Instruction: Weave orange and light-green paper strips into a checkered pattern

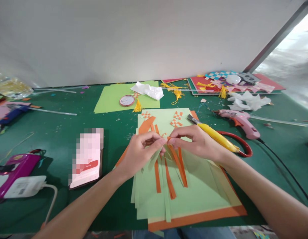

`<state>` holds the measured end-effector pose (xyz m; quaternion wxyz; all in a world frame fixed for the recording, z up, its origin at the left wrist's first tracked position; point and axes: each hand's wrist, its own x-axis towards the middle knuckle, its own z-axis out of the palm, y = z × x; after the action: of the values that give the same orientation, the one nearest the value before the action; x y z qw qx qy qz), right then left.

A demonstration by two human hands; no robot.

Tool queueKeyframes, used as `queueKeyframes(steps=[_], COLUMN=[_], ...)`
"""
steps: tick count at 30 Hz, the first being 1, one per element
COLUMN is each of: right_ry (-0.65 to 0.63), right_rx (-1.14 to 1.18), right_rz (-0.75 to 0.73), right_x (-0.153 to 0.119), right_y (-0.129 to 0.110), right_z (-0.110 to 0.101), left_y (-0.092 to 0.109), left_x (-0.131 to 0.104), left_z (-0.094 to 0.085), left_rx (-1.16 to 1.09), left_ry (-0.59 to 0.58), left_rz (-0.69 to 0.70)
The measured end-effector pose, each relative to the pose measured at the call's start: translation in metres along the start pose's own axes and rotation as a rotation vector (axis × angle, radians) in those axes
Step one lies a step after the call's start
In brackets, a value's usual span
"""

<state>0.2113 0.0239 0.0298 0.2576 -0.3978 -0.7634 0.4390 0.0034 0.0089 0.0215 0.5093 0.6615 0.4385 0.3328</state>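
Observation:
Both hands meet over a stack of light green paper (198,196) with orange sheets under it. My left hand (146,149) pinches the woven paper strips (175,156), orange and pale green, from the left side. Close beside it, my right hand (191,141) pinches the top of an orange strip between thumb and fingertips. The loose strip ends hang down toward the front edge. Small orange-and-white woven pieces (176,123) lie on the paper just beyond the hands. The fingertips partly hide where the strips cross.
A phone (87,162) lies at left, near a purple power strip (21,169). At right are yellow-handled scissors (218,137) and a pink glue gun (240,121) with its cable. Green sheets (106,96), yellow tassels (177,94) and crumpled tissue (149,90) lie behind.

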Motion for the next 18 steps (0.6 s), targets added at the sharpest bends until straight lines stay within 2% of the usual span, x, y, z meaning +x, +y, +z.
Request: queueKeyframes(steps=[10, 18], right_ry=[-0.016, 0.057], right_rx=[0.033, 0.017], right_rz=[-0.002, -0.036], right_x=[-0.0002, 0.0004], right_y=[-0.0002, 0.0010], right_z=[0.0003, 0.0051], left_y=[0.0014, 0.0018], left_x=[-0.0014, -0.0006], left_z=[0.0005, 0.0015], left_rx=[0.009, 0.046], left_ry=[-0.014, -0.010], left_rz=[0.040, 0.040])
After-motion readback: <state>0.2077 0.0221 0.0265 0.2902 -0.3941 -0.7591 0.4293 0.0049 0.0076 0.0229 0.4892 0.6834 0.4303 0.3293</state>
